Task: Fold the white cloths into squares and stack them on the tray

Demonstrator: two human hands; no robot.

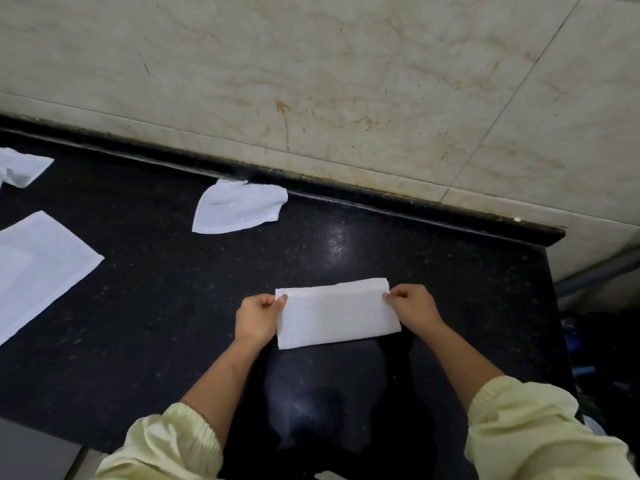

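My left hand (258,317) and my right hand (414,306) each pinch one short end of the folded white cloth strip (336,315), up by its far corners. The strip lies flat on the black speckled stone counter (173,341), near the front edge and over toward the right side. I think it is light, soft and floppy, so it would sag if I lifted one end only. Holding both ends should keep the fold neat.

Farther away, a flat white cloth (38,261) lies at the left edge. A crumpled white cloth (239,211) sits by the back edge. A small rumpled white cloth (20,166) is in the far left corner.
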